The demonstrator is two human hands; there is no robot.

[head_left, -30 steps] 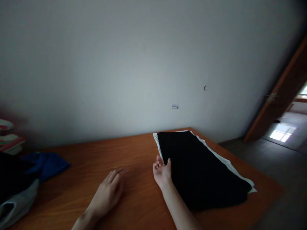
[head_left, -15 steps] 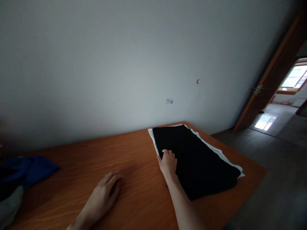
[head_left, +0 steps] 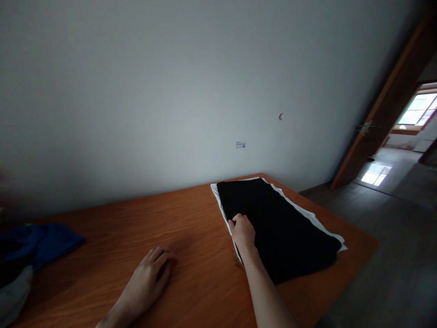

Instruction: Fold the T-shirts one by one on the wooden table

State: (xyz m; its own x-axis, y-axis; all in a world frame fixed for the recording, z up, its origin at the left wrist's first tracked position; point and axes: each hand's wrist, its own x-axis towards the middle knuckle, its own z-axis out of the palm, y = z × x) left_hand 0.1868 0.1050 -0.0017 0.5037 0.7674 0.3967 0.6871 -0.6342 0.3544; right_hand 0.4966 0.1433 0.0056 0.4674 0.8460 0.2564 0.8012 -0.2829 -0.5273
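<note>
A folded black cloth (head_left: 282, 228) lies flat over a white cloth (head_left: 309, 215), whose border shows along the left and right sides. My right hand (head_left: 243, 229) is on the black cloth's left edge, its fingers curled in a closed grip there; the fingertips are partly hidden. To the left, my left hand (head_left: 148, 275) rests on the bare wood, fingers loosely bent and thumb apart, holding nothing.
The wooden table (head_left: 119, 228) runs along a pale wall (head_left: 153, 100). At its left end lie a blue cloth (head_left: 51, 243) and a greyish cloth (head_left: 15, 296). Beyond the right edge are the floor (head_left: 375, 255) and an open door (head_left: 378, 109).
My right hand has shifted slightly right, its fingers drawn closer together. More of the white border now shows below it. My left hand has stayed put.
</note>
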